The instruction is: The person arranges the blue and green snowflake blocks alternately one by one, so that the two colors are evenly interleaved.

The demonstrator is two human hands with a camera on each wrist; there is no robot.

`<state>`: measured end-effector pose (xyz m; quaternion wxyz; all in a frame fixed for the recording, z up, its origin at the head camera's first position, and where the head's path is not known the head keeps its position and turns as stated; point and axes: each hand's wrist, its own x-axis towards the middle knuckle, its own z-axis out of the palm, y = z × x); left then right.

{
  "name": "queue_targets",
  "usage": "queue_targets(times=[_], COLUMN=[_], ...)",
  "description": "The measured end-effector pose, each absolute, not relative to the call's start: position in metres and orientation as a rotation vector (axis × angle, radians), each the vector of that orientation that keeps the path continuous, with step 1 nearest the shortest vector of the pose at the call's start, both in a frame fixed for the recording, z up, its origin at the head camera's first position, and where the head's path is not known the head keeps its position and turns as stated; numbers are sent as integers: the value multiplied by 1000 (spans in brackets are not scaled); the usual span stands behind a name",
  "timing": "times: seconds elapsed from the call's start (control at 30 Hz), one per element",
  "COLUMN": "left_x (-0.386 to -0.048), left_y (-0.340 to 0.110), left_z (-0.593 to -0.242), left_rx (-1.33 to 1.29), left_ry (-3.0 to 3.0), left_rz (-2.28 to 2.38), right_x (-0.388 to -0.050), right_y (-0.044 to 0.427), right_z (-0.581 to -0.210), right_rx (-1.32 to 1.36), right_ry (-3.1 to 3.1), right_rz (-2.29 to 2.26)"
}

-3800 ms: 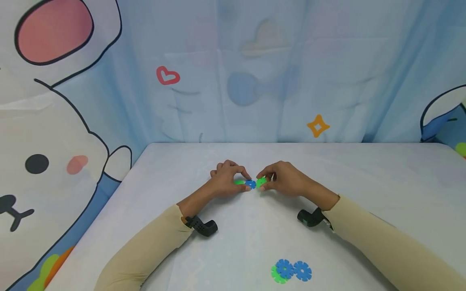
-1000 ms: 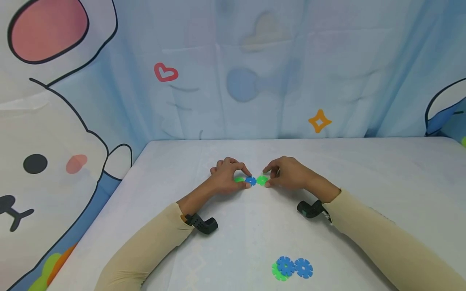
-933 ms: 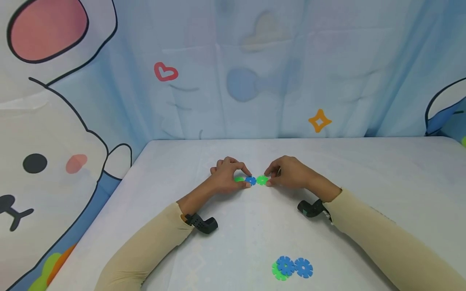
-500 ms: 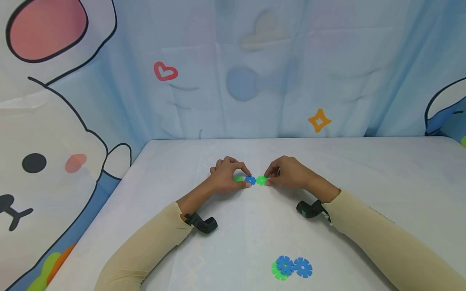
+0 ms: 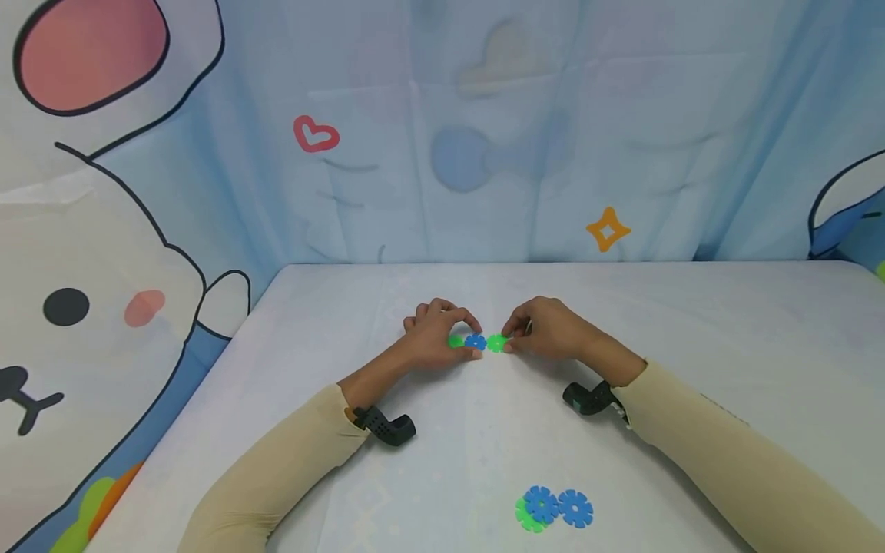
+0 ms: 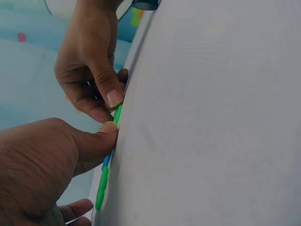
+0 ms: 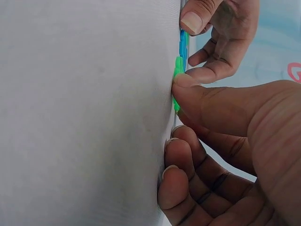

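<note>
"What's gripped?"
"Left hand (image 5: 439, 336) pinches one blue disc (image 5: 475, 342), right hand (image 5: 549, 330) one green disc (image 5: 495, 342) beside it."
"Others?"
"Second green disc (image 5: 455, 341) left of that blue; two more blue discs (image 5: 576, 508) and third green disc (image 5: 526, 522) nearer the body."

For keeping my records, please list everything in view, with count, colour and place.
End discs: 2, green, row by hands
Middle disc: 1, blue, between these
Front discs: 2, blue, nearer wearer
Covered disc: 1, green, partly under one
Table: 1, white, under discs
Printed curtain: 1, mainly blue, behind table
Wrist cameras: 2, black, at wrists
Sleeves: 2, beige, on arms
Left hand: 1, bare, holding middle disc
Right hand: 1, bare, pinching right end disc
</note>
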<state>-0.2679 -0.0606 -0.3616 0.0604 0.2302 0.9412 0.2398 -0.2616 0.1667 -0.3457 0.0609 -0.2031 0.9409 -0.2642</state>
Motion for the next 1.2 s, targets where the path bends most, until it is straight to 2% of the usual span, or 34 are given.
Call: queue_targets(times=[0.27, 0.43, 0.97, 1.2], left_x=[-266, -267, -266, -265], left_y=[-53, -48, -34, -30], left_z=[-362, -362, -360, -360], left_rx=[688, 702, 675, 668], left_ry=[2855, 2872, 2912, 2899], left_rz=[703, 685, 595, 579], right_x=[-260, -247, -135, -112], right_y=[172, 180, 182, 185], right_z=[-339, -335, -317, -318], right_rx=[-634, -702, -946, -1003], right_ry=[2880, 2869, 2607, 2571], right_rz=[-793, -760, -679, -662])
